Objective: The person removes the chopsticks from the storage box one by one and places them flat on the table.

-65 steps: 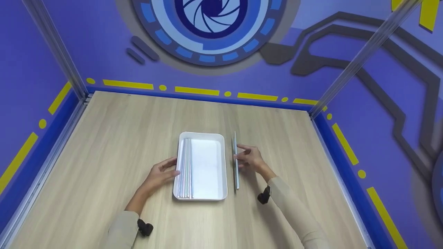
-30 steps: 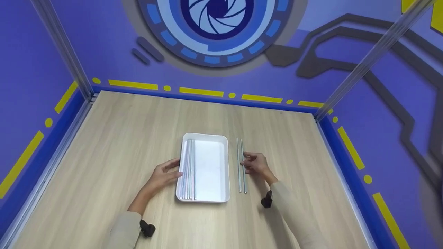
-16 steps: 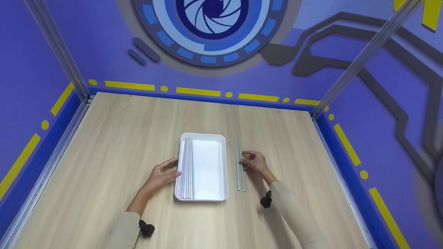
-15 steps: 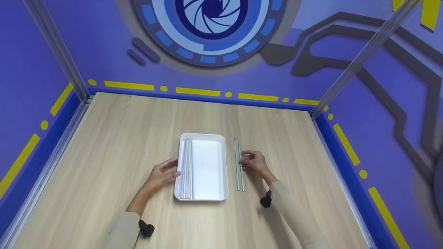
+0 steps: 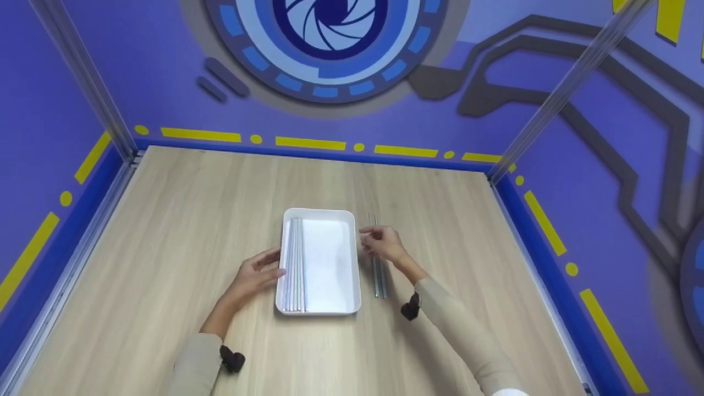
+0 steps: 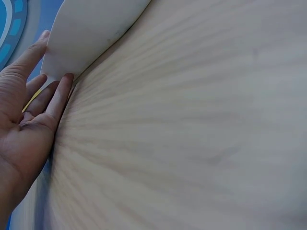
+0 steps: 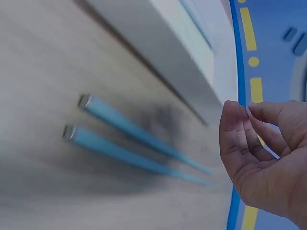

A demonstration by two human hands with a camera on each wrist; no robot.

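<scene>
A white rectangular tray [image 5: 333, 264] stands on the wooden table, with several silvery metal chopsticks [image 5: 296, 269] lying lengthwise along its left side. My left hand [image 5: 256, 276] holds the tray's left wall, the thumb on the rim and the other fingers against the outside, as the left wrist view shows of the tray wall [image 6: 91, 33]. Two more chopsticks [image 7: 129, 129] lie side by side on the table right of the tray. Above them hovers my right hand [image 5: 385, 243], fingers loosely bent, thumb and fingertips close together with nothing between them, near the tray's right rim.
Wooden tabletop [image 5: 192, 220] surrounds the tray on all sides. A blue patterned wall [image 5: 308, 124] closes off the back, with side panels left and right. Metal posts [image 5: 113, 121] stand at the back corners.
My right hand held chopsticks upright on edge beside the tray; they now lie as two on the table. The hand has let go and shifted left and away, above them. The left hand stays put.
</scene>
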